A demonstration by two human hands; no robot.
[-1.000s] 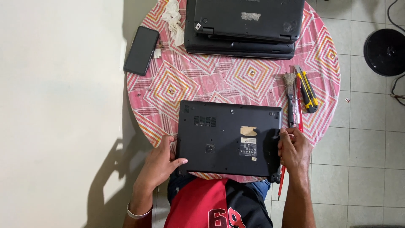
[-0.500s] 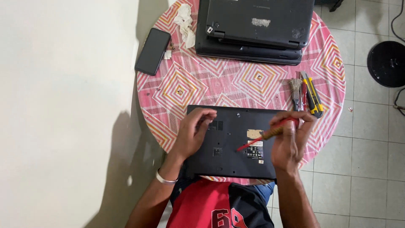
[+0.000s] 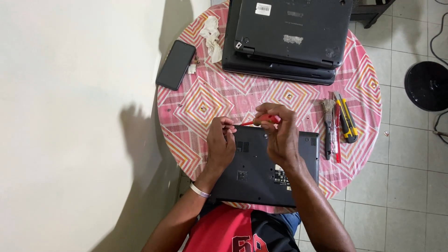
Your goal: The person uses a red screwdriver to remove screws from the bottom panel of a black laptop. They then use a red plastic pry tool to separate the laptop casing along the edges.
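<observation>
A black phone (image 3: 175, 64) lies at the table's (image 3: 196, 105) left edge, crumpled tissue (image 3: 211, 37) just beyond it. Your left hand (image 3: 220, 145) rests on the upturned laptop (image 3: 261, 179) in front of you, fingers curled at its far edge — holding nothing I can make out. Your right hand (image 3: 280, 135) is closed around a red screwdriver (image 3: 263, 120), tip pointing left toward that edge. Farther right lie a brush (image 3: 328, 128) and a yellow utility knife (image 3: 346, 123); stacked laptops (image 3: 287, 37) sit behind.

Bright even light falling from three o'clock; soft shadow spreading over wall (image 3: 70, 116) toward nine o'clock; focus staying sharp, no glare showing.
</observation>
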